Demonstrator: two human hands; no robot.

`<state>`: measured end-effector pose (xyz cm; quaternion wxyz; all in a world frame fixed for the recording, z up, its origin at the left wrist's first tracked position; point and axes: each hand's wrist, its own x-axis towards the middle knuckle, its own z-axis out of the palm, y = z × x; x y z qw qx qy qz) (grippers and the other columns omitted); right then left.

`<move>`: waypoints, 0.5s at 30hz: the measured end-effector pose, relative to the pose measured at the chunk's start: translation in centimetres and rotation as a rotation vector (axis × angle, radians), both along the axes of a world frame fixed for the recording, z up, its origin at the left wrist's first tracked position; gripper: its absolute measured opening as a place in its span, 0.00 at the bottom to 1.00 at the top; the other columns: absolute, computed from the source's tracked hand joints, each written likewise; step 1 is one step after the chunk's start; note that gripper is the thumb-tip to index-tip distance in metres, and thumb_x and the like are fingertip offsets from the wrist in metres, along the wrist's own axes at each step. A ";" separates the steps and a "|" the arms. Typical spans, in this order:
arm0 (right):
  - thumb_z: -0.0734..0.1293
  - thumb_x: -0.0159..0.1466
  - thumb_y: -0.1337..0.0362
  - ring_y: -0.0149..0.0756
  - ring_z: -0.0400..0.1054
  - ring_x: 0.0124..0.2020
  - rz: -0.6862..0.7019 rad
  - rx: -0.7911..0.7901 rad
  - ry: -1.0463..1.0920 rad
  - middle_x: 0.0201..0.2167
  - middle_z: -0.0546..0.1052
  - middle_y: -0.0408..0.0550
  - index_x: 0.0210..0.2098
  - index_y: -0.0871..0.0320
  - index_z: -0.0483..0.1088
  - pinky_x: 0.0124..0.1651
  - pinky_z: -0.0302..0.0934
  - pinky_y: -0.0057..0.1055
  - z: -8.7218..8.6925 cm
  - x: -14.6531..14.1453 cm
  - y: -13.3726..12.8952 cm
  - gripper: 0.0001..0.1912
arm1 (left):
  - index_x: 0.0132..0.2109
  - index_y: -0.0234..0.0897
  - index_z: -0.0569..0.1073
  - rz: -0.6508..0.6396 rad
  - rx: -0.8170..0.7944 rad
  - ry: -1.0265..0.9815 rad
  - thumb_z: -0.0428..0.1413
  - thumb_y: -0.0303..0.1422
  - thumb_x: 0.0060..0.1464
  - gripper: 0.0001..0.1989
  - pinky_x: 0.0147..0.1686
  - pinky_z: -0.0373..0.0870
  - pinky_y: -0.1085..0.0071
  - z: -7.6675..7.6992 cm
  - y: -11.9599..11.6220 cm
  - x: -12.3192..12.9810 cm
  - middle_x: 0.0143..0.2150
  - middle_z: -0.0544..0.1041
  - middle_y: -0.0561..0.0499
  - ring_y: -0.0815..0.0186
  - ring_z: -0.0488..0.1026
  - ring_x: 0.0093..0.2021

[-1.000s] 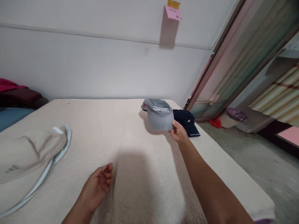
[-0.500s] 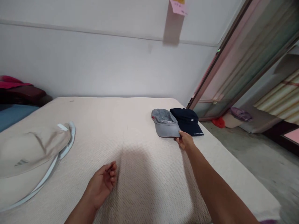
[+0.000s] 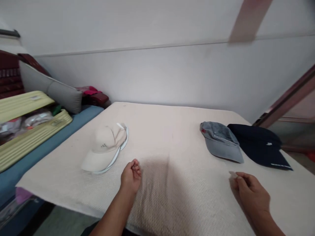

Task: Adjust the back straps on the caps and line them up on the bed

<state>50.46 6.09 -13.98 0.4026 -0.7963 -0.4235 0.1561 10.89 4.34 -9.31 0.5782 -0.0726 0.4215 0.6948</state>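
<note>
My left hand (image 3: 131, 176) hovers over the cream cloth cover (image 3: 172, 131), its fingers curled in and nothing seen in them. Just beyond it on the left lies a cream baseball cap (image 3: 102, 147) with a small striped mark and a pale blue edge. Low on the right, my right hand (image 3: 252, 191) is off the caps, with loosely bent fingers and no object in it. Ahead of that hand rests a grey baseball cap (image 3: 220, 141), brim toward me. A navy cap (image 3: 259, 144) with small white lettering on its brim lies against its right side.
A white wall (image 3: 147, 75) rises behind the covered surface. At left are a grey cushion (image 3: 61, 93), a yellow ribbed container (image 3: 44, 131) with packets, and a blue surface (image 3: 81, 126). A framed door panel (image 3: 290, 98) stands at right.
My right hand has let go of the grey cap's brim and drawn back toward me. The view has swung left, bringing the whole cream cap into sight. My left hand stays curled.
</note>
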 end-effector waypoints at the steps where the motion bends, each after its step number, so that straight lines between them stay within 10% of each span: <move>1: 0.62 0.54 0.57 0.43 0.69 0.30 0.027 -0.042 -0.052 0.26 0.75 0.48 0.36 0.54 0.70 0.39 0.60 0.40 -0.1 0.1 0.1 0.13 | 0.28 0.31 0.67 0.039 0.006 0.002 0.48 0.20 0.54 0.09 0.12 0.57 0.82 0.1 -0.1 -0.8 0.22 0.66 0.56 0.79 0.60 0.14; 15: 0.57 0.56 0.53 0.46 0.69 0.34 0.086 -0.216 -0.266 0.32 0.76 0.49 0.37 0.52 0.68 0.39 0.58 0.37 -0.2 0.5 1.4 0.16 | 0.27 0.34 0.65 0.311 -0.013 0.091 0.48 0.17 0.45 0.08 0.13 0.59 0.82 -0.3 -2.7 -8.4 0.21 0.68 0.54 0.75 0.63 0.16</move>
